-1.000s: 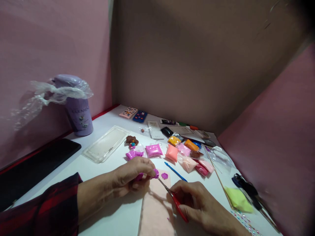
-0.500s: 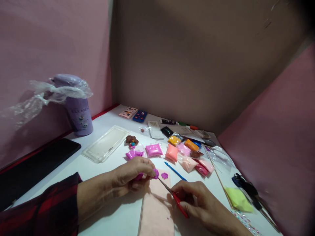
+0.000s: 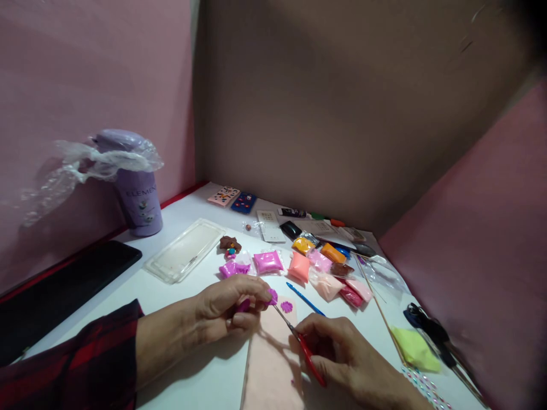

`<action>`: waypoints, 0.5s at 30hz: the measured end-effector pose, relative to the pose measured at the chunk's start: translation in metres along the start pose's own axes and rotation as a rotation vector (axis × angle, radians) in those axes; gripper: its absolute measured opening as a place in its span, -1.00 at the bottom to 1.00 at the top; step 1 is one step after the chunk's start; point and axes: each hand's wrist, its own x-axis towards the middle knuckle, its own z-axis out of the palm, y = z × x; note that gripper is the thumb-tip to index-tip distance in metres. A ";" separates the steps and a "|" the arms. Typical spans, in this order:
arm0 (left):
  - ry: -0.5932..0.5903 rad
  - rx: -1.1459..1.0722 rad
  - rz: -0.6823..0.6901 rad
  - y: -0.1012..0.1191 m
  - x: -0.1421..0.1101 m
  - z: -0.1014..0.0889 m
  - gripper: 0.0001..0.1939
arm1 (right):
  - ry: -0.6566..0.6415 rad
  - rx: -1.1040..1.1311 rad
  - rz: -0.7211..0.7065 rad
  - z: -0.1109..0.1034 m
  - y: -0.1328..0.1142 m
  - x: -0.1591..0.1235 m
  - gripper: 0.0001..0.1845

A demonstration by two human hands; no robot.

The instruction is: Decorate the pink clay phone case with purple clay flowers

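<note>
The purple tumbler (image 3: 139, 199) bears the lettering "ELEMEN", cut off at its curved edge.

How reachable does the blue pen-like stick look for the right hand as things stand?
Probably yes: the blue pen-like stick lies just beyond the right hand, with nothing seen resting on it. However, that hand holds red-handled scissors, tips at the purple piece, which may hinder a grasp.

1. Tagging this as a craft spot, probably in a home; I can't confirm the room.
2. My feed shows 2 pink walls (image 3: 482, 228) around 1 white tabletop (image 3: 171, 296).
3. Craft signs: bagged colored clay (image 3: 268, 262), red scissors (image 3: 311, 360), gem stickers (image 3: 427, 388).
4. Homey sign: snowman-print purple tumbler (image 3: 141, 199).
</note>
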 end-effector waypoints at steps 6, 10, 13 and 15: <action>-0.006 -0.032 0.026 -0.001 -0.001 0.000 -0.84 | -0.010 0.044 0.008 0.001 0.001 0.001 -0.89; -0.025 -0.024 0.003 0.000 0.003 -0.003 -0.86 | -0.024 0.065 0.011 0.001 0.001 0.001 -0.90; -0.030 -0.037 -0.004 -0.001 0.004 -0.004 -0.85 | -0.014 0.058 0.006 0.000 0.001 0.000 -0.91; -0.020 -0.051 0.022 -0.001 0.003 -0.003 -0.86 | -0.006 0.050 0.019 -0.001 0.000 0.000 -0.90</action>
